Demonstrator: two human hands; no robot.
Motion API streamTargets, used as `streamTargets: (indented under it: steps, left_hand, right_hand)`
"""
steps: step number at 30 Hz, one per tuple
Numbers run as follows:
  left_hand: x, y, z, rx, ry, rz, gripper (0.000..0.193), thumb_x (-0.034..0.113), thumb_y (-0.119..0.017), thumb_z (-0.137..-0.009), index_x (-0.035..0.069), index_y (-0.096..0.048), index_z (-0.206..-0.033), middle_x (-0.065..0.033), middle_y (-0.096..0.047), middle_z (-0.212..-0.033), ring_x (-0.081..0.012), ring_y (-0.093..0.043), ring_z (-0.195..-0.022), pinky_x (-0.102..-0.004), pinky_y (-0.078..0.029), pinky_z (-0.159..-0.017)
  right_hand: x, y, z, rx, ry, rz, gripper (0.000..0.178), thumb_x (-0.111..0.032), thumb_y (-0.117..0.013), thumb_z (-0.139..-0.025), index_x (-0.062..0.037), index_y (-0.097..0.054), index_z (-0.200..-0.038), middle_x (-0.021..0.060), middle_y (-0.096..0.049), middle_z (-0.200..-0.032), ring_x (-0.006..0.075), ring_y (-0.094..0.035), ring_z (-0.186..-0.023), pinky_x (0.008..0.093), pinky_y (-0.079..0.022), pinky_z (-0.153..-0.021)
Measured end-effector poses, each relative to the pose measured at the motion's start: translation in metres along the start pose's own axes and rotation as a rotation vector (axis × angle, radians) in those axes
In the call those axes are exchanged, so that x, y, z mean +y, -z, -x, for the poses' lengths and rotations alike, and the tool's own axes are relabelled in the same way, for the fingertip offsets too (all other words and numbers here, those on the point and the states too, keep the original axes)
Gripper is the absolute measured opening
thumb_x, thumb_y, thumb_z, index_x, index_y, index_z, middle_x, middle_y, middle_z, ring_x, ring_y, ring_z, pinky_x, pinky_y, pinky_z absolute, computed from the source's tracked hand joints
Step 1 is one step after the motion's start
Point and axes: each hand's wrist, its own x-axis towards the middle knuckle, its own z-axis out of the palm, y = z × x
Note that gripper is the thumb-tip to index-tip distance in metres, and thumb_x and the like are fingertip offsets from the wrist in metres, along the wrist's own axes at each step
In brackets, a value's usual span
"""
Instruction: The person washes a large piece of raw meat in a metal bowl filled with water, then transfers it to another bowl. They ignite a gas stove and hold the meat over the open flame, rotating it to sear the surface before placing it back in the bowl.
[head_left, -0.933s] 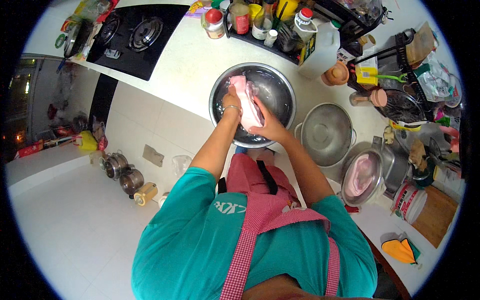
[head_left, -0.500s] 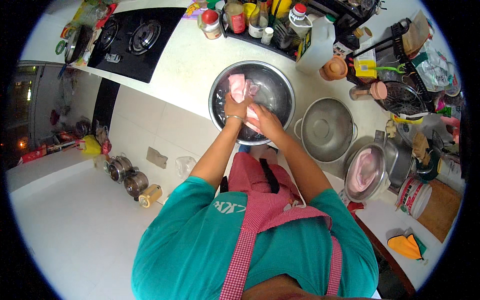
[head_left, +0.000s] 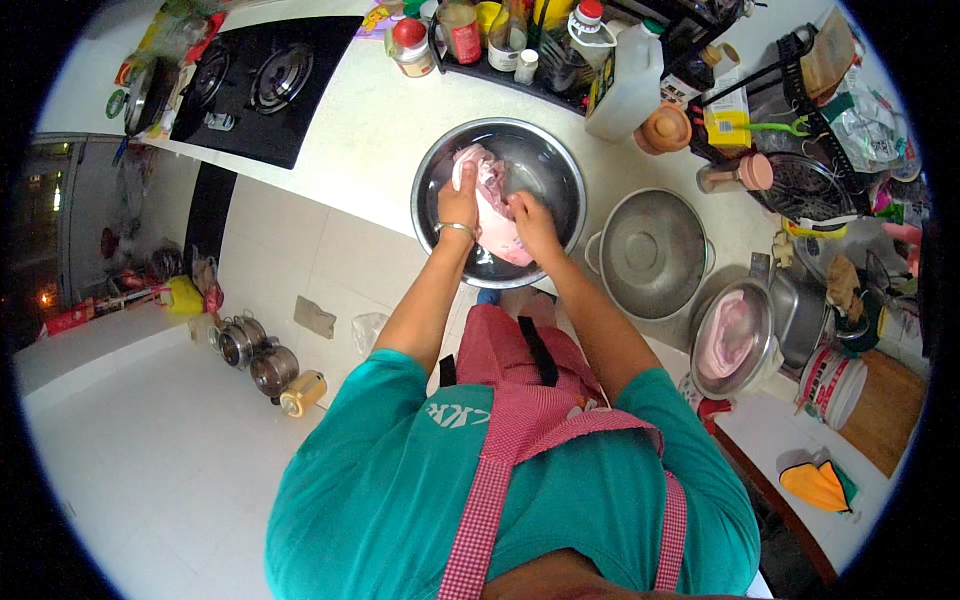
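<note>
A slab of raw pork [head_left: 497, 222] with pale pink skin is held over and partly in a steel basin [head_left: 571, 165] of water at the counter's edge. My left hand [head_left: 458, 204], with a bracelet at its wrist, grips the slab along its left side, thumb on top. At the slab's right edge my right hand [head_left: 533, 222] has its fingers curled in against the meat; whether they pinch it is hard to make out. The upper end of the slab is folded and shows darker flesh.
To the right sits an empty-looking grey metal pot [head_left: 652, 256] with side handles. Beyond it, a steel bowl [head_left: 768, 345] holds another piece of pork [head_left: 728, 332] by the sink. Bottles and a jug [head_left: 627, 85] line the back; a black gas stove [head_left: 268, 92] lies at left.
The slab has been turned and spread so more of its broad pink side shows. My right hand has shifted right and its fingers have curled; my left hand has moved slightly left.
</note>
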Motion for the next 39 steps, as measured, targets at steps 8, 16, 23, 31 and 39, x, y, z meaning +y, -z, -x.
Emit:
streamTargets:
  steps: [8,16,23,31,39]
  left_hand:
    - [0.019,0.019,0.018,-0.247,-0.09,0.058,0.051,0.047,-0.054,-0.092,-0.003,-0.067,-0.098,-0.006,-0.066,-0.088,-0.0124,-0.057,-0.08,-0.0288,-0.047,-0.071]
    - [0.009,0.03,0.022,-0.439,-0.18,0.204,0.057,0.052,-0.047,-0.094,-0.001,-0.066,-0.098,-0.004,-0.064,-0.09,-0.0116,-0.055,-0.083,-0.0279,-0.046,-0.073]
    - [-0.006,0.037,0.001,-0.253,-0.117,0.056,0.057,0.05,-0.048,-0.094,-0.003,-0.063,-0.107,-0.0092,-0.066,-0.097,-0.0168,-0.059,-0.089,-0.0307,-0.047,-0.081]
    - [-0.022,0.024,-0.023,-0.235,-0.204,0.059,0.039,0.015,-0.048,-0.096,0.001,-0.045,-0.133,-0.0104,-0.058,-0.121,-0.0197,-0.054,-0.109,-0.0302,-0.041,-0.096]
    - [-0.03,0.012,-0.038,-0.212,-0.249,-0.054,0.031,0.004,-0.053,-0.089,0.007,-0.06,-0.12,-0.0077,-0.062,-0.115,-0.0172,-0.056,-0.105,-0.0276,-0.042,-0.093]
  right_hand:
    - [0.008,0.002,-0.034,-0.109,-0.09,-0.059,0.094,-0.003,-0.076,-0.069,-0.0116,-0.022,-0.145,0.0209,-0.043,-0.137,0.0293,-0.042,-0.129,0.0353,-0.033,-0.107]
    - [0.003,0.0,-0.046,-0.292,-0.182,-0.605,0.05,-0.011,-0.064,-0.082,-0.0106,-0.049,-0.13,0.0075,-0.057,-0.125,0.021,-0.054,-0.112,0.0305,-0.041,-0.099]
    - [-0.011,0.013,-0.033,0.031,-0.036,-0.098,0.057,-0.006,-0.067,-0.078,0.0043,-0.046,-0.13,0.0192,-0.059,-0.121,0.0253,-0.057,-0.111,0.0324,-0.044,-0.095]
    - [-0.038,0.022,-0.033,0.155,0.059,0.28,0.055,-0.021,-0.076,-0.073,0.0056,-0.056,-0.117,0.0274,-0.063,-0.103,0.0352,-0.065,-0.095,0.0374,-0.051,-0.083]
    - [-0.078,0.031,-0.029,-0.042,-0.09,0.582,0.05,-0.028,-0.07,-0.078,0.0037,-0.057,-0.115,0.0269,-0.064,-0.098,0.0411,-0.064,-0.088,0.0453,-0.05,-0.08]
